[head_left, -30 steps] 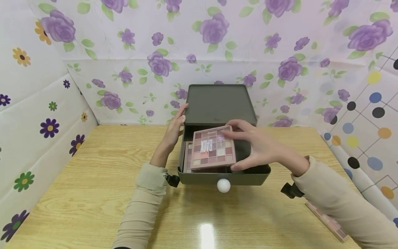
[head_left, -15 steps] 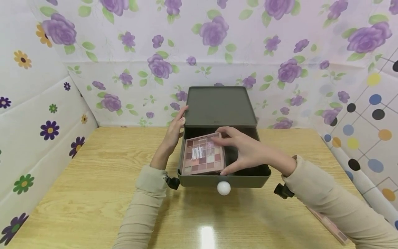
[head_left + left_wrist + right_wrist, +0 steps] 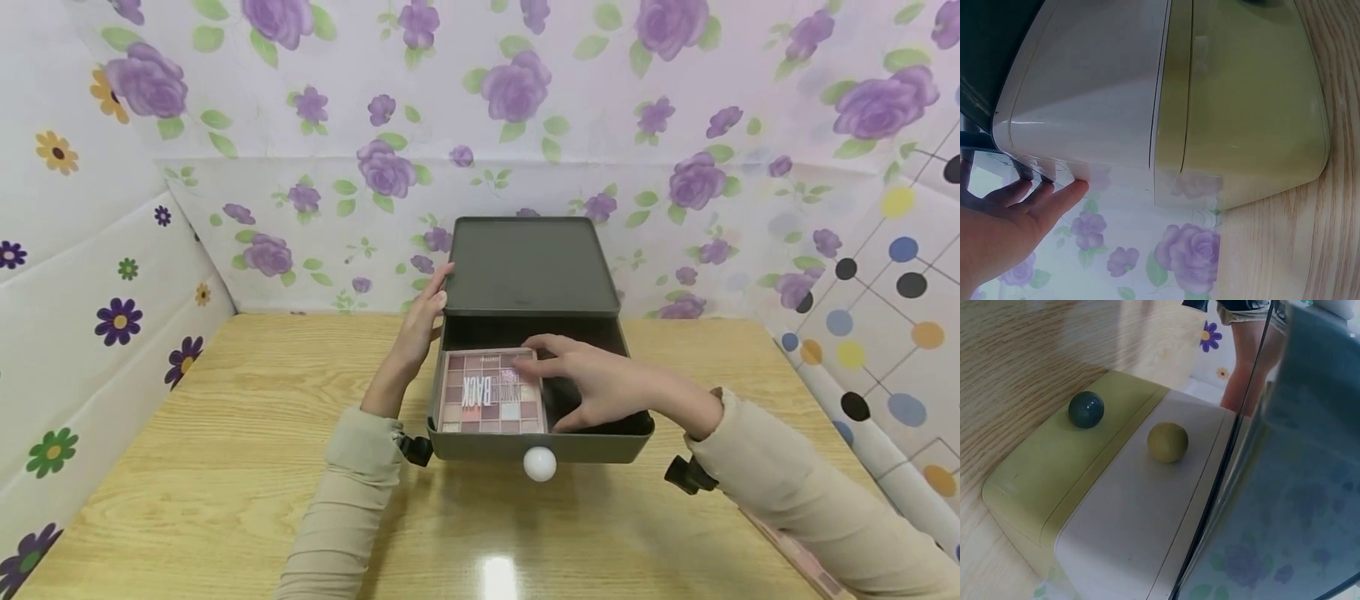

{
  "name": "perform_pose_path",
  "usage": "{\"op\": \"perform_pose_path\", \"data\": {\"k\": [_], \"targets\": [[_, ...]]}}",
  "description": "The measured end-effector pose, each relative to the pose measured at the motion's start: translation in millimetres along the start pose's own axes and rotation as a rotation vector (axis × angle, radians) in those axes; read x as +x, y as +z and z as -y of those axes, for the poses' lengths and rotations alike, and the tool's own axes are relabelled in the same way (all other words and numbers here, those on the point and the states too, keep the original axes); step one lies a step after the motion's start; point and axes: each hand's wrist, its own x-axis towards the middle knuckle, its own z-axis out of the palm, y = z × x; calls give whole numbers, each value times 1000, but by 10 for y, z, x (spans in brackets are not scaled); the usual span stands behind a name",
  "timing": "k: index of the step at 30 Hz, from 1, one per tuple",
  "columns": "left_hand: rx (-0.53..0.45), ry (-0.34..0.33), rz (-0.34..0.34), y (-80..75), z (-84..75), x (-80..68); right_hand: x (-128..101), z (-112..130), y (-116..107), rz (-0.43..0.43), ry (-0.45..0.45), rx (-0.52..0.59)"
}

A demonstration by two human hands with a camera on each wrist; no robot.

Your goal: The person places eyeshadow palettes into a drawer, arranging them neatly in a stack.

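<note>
The eyeshadow palette (image 3: 491,392) lies flat in the left half of the open drawer (image 3: 600,433), at nine o'clock of the right hand (image 3: 592,385), whose relaxed fingers rest on its top edge without gripping. The left hand (image 3: 422,321) presses flat against the dark box (image 3: 528,267) on the worktop (image 3: 225,467). A careless withdrawal could drag the palette askew; should the bracing hand slip, the box may slide.

Both arms clad in long beige sleeves, fabric loosely creased toward cuffs. Left hand (image 3: 422,321) and right hand (image 3: 600,385) bare, no rings seen. Small black camera mount strapped under each wrist, partly hidden by cuffs.
</note>
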Motion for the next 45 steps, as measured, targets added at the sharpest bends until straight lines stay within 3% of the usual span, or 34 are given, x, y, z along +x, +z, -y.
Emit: {"op": "perform_pose_path", "data": {"k": [5, 11, 14, 17, 21, 30, 39, 45], "targets": [[9, -6, -14, -36, 147, 43, 6, 22, 11, 9, 49, -15], [5, -15, 7, 31, -55, -32, 20, 51, 15, 13, 199, -33], [8, -15, 13, 49, -117, -51, 21, 68, 5, 9, 220, 66], [10, -14, 14, 50, -128, -49, 6, 90, -1, 8, 233, 246], [10, -10, 11, 49, -128, -44, -23, 117, 12, -30, 225, 389], [34, -21, 5, 58, -124, -56, -94, 133, 13, -112, 174, 428], [45, -19, 14, 57, -116, -60, -412, 79, -62, -269, 153, 420], [42, -20, 3, 69, -114, -58, -705, 57, -169, -437, 67, 317]]}}
